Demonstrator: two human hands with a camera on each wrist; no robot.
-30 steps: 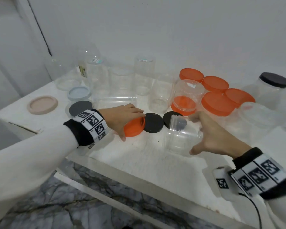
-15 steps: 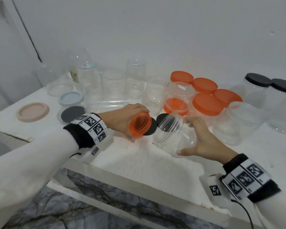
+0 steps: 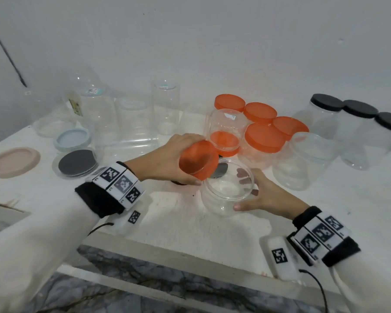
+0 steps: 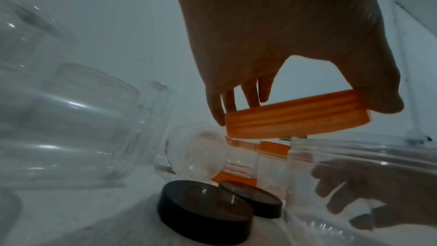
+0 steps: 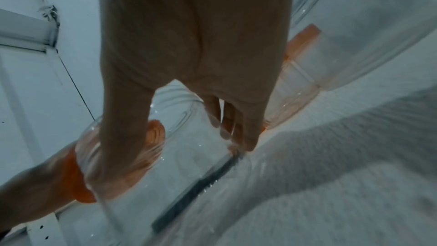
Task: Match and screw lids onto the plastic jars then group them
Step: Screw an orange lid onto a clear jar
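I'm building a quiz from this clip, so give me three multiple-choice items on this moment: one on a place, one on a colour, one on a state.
1. Where is the orange lid?
A. flat on the table
B. in the left hand, at the rim of the held clear jar
C. screwed onto a jar

2. What colour are the two loose lids on the table under the left hand?
A. black
B. pink
C. blue

3. How does the right hand stand?
A. flat on the table
B. idle, holding nothing
C. gripping the clear jar

Answers: 1 B, the left wrist view shows fingers round it, tilted over the jar's mouth. 2 A, both look black. 3 C, fingers show through the jar wall.
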